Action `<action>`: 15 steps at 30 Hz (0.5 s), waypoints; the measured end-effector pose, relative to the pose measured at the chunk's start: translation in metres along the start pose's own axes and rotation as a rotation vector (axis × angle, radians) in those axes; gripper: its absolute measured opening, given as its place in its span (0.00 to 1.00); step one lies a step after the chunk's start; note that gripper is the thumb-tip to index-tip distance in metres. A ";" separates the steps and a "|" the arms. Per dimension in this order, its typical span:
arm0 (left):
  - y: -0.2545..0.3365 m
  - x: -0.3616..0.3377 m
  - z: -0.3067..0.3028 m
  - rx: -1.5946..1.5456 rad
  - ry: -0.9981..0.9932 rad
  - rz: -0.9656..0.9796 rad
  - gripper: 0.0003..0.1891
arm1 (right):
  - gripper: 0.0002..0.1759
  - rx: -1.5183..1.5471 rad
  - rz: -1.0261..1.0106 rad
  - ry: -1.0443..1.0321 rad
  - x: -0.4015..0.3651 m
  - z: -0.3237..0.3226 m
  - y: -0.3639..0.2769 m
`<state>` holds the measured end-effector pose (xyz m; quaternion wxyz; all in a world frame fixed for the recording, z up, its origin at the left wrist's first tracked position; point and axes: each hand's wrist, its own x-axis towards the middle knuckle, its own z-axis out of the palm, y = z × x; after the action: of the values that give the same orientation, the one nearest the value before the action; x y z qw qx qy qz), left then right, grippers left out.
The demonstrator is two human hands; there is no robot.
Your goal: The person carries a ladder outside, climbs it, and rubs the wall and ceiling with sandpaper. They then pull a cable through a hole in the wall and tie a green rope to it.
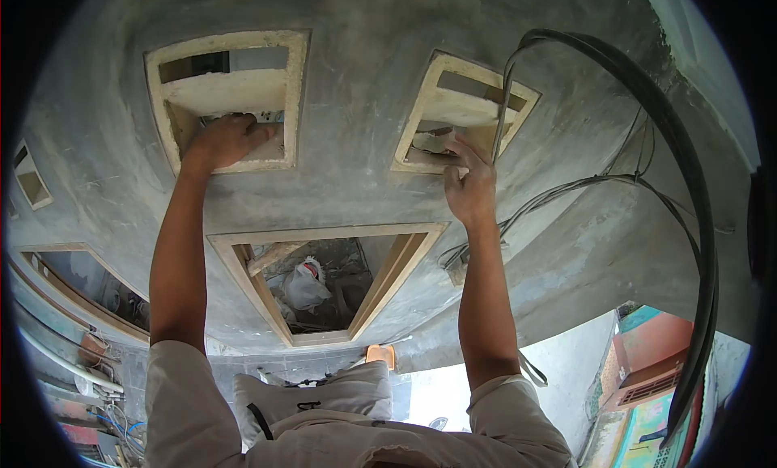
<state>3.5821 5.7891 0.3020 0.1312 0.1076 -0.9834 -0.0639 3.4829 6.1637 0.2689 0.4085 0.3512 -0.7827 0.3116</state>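
Observation:
My left hand (227,141) reaches up to the left vent opening in a grey plastered wall. Its fingers curl over the lower inner edge of the pale vent frame (298,104), and the fingertips are hidden inside. At the right vent frame (410,104), my right hand (473,177) is raised with its fingers stretched to the lower part of the opening and its thumb apart. Whitish residue shows near those fingers. Both vents have a pale slab (231,89) across the middle, with a slot above it.
A thick black cable (647,84) loops down the right side, with thinner wires (558,194) behind my right forearm. Below the vents, a wooden frame (388,294) surrounds an opening showing a white sack (305,286) and debris. An orange object (380,355) lies low in the centre.

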 end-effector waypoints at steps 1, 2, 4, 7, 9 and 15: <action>-0.001 0.001 0.002 -0.035 0.014 -0.001 0.35 | 0.21 -0.016 0.012 0.052 -0.003 -0.010 -0.010; -0.002 0.000 0.003 -0.069 0.032 -0.002 0.35 | 0.21 -0.001 -0.005 0.051 -0.007 -0.020 -0.015; -0.005 -0.008 0.000 -0.063 0.037 -0.015 0.34 | 0.16 0.315 0.240 0.128 -0.014 -0.043 -0.027; -0.001 0.000 0.005 -0.078 0.137 0.074 0.31 | 0.11 0.302 0.254 0.411 -0.024 -0.071 -0.022; 0.015 -0.012 -0.007 -0.066 0.113 0.036 0.31 | 0.09 0.407 0.328 0.599 -0.026 -0.084 -0.024; 0.006 -0.006 0.004 -0.062 0.173 0.088 0.32 | 0.09 0.310 0.520 0.888 -0.019 -0.117 -0.012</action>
<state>3.5853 5.7967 0.2972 0.2214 0.0653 -0.9698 -0.0789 3.5503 6.2534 0.3105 0.5529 0.0366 -0.5407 0.6330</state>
